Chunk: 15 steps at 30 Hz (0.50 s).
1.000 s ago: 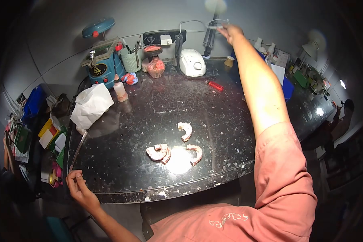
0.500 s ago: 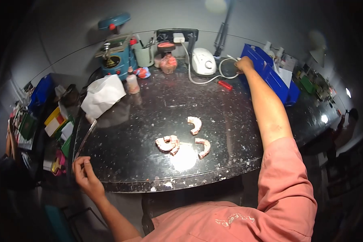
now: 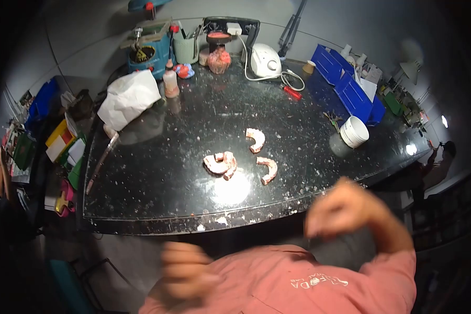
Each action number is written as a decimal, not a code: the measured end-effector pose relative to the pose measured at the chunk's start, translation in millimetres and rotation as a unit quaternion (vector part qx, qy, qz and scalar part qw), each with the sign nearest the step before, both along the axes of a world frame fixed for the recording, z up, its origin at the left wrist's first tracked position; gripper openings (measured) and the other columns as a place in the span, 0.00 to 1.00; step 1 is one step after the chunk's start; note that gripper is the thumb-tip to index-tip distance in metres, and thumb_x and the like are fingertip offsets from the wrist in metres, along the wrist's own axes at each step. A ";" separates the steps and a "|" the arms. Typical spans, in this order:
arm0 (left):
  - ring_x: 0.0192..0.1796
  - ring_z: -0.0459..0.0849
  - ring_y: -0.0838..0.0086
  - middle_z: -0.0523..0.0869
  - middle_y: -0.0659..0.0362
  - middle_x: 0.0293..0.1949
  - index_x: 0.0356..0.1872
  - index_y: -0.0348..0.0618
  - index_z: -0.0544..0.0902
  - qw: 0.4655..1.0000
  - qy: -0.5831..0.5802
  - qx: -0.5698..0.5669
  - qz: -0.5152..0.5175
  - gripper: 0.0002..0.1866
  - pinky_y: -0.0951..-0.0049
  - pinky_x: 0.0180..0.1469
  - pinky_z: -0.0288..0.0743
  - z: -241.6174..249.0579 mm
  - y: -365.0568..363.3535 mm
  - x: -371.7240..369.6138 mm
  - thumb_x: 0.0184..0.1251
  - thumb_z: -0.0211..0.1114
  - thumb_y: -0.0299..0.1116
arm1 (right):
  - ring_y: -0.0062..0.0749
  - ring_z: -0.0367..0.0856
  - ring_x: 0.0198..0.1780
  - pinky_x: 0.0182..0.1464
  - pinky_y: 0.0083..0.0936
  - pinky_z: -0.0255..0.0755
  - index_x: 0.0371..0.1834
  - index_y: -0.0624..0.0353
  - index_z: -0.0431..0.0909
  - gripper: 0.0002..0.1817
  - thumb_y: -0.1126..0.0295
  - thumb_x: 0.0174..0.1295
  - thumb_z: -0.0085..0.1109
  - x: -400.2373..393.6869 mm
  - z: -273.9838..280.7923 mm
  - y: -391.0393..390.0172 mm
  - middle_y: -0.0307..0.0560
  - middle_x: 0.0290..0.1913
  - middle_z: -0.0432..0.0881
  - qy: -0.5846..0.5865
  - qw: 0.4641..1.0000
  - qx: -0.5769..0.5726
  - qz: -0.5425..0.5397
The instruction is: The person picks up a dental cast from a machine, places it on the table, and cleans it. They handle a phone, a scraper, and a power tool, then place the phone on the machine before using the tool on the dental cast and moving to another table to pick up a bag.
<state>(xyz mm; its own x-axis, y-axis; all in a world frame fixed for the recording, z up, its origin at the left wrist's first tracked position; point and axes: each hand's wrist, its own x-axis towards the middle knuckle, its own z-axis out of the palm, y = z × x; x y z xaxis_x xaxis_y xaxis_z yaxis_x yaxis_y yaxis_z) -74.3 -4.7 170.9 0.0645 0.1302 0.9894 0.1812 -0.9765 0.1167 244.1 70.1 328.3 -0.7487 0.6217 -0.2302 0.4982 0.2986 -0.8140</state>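
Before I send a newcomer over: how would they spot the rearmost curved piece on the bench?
On the black bench, look near the middle for small curved, pinkish-white pieces. Some form a cluster at the left; two lie apart at the right. Take the rear lone piece, nearer the white control box; its lone neighbour sits closer to the front edge.

Both hands point(image 3: 340, 209) point(image 3: 186, 269) hover before the torso; fingers seem curled, though blurred.
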 end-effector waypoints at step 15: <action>0.45 0.82 0.57 0.83 0.51 0.34 0.34 0.44 0.84 0.720 0.460 -0.319 -0.409 0.21 0.58 0.47 0.75 -115.0 21.6 229.7 0.58 0.70 0.54 | 0.41 0.83 0.33 0.39 0.33 0.74 0.46 0.64 0.81 0.15 0.64 0.62 0.66 41.3 -174.9 -204.4 0.46 0.32 0.85 -0.259 0.882 -0.044 -0.391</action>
